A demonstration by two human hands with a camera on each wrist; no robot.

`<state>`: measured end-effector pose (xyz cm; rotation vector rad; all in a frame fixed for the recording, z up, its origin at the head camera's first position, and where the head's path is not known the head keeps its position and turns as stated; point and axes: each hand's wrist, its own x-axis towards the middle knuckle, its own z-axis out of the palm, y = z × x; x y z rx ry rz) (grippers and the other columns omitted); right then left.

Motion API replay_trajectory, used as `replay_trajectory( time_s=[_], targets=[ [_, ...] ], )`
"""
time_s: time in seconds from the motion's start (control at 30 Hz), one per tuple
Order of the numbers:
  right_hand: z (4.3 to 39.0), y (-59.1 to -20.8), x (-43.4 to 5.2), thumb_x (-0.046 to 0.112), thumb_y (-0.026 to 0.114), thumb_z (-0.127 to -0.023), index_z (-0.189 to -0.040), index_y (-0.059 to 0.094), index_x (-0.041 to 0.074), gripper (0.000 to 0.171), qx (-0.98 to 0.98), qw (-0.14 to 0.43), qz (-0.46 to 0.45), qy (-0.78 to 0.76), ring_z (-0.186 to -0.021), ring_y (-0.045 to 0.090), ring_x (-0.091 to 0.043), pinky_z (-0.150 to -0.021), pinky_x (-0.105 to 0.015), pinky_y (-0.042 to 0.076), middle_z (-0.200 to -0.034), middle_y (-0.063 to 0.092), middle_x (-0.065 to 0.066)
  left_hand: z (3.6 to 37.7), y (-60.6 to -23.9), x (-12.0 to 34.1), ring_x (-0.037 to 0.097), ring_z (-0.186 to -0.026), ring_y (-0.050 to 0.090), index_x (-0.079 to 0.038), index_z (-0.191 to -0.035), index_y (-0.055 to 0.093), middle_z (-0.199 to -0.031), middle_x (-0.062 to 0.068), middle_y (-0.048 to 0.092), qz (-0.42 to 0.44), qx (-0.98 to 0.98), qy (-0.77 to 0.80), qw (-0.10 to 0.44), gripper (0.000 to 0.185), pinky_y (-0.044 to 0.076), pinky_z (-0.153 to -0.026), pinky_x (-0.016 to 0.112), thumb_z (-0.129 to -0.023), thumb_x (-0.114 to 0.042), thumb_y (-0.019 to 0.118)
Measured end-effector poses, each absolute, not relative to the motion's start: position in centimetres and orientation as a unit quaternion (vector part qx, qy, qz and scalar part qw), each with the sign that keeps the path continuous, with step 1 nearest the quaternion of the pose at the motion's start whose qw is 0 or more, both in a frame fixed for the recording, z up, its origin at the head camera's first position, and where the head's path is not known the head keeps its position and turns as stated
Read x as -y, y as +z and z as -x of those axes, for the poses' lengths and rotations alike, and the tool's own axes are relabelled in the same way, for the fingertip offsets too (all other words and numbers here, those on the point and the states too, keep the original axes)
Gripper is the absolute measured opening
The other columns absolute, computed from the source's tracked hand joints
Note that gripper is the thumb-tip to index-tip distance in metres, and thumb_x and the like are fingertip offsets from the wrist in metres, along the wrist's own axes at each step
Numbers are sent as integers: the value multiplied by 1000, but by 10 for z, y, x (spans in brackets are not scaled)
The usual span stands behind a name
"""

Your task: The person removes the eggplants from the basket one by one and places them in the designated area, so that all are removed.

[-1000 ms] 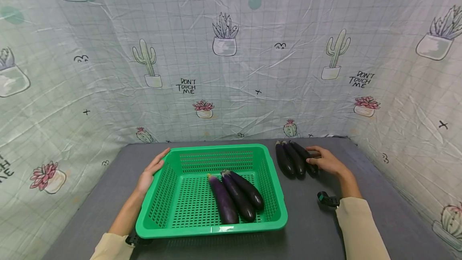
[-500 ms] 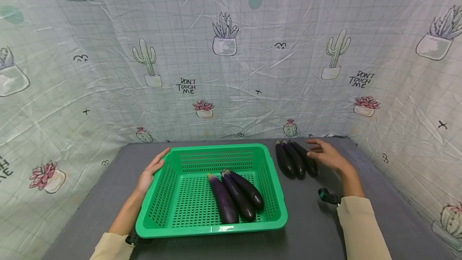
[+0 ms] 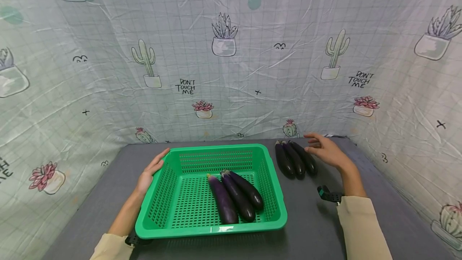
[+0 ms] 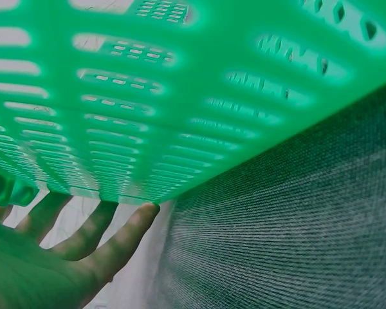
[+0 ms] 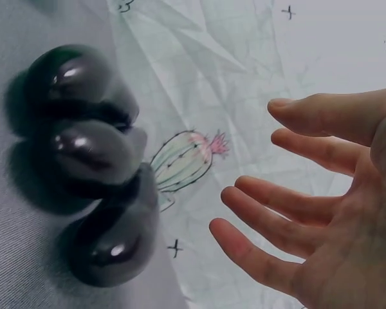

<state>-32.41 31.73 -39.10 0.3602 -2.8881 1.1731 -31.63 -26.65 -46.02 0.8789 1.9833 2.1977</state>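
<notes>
A green perforated plastic basket (image 3: 213, 232) sits on the table with three dark purple eggplants (image 3: 236, 196) side by side in its right half. My left hand (image 3: 147, 175) lies along the basket's left side, its fairly straight fingers (image 4: 119, 248) touching the outer wall, as the left wrist view shows. To the right of the basket, three more eggplants (image 3: 296, 159) lie in a row on the table. Just right of and above them hovers my right hand (image 3: 330, 151). Its fingers (image 5: 270, 212) are spread and hold nothing in the right wrist view, apart from the eggplants (image 5: 87, 151).
The table (image 3: 306, 220) has a dark grey cloth surface. A pale curtain (image 3: 223, 71) printed with cacti and potted plants closes off the back and both sides. Dark straps with cameras (image 3: 330, 194) sit at both wrists.
My right hand has lifted up off the rightmost eggplant, its fingers loosening, and now hovers above it. The left hand and the basket stay where they were.
</notes>
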Motion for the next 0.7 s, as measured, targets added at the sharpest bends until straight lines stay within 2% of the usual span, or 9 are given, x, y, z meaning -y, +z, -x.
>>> replay_trajectory(
  time_s=[0.27, 0.47, 0.7],
  targets=[
    [317, -380, -308, 23, 57, -108, -159, 35, 0, 60, 919, 8, -133, 371, -138, 46, -55, -104, -67, 48, -152, 43, -35, 316, -458, 264, -6, -130, 54, 5, -164, 11, -151, -20, 38, -262, -678, 687, 6, 54, 48, -104, 13, -116, -16, 24],
    [314, -375, -300, 22, 58, -108, -160, 33, 2, 61, 916, 21, -148, 372, -137, 47, -54, -105, -67, 48, -152, 44, -34, 316, -459, 264, -2, -129, 57, 5, -164, 7, -152, -18, 40, -269, -657, 704, 21, 55, 50, -104, 16, -116, -15, 23],
    [312, -370, -288, 24, 58, -108, -161, 31, 4, 63, 912, 27, -156, 378, -137, 48, -54, -104, -68, 48, -152, 43, -33, 316, -458, 264, -6, -130, 54, 10, -162, 7, -153, -17, 34, -266, -678, 685, 1, 56, 48, -104, 13, -116, -16, 24]
  ],
)
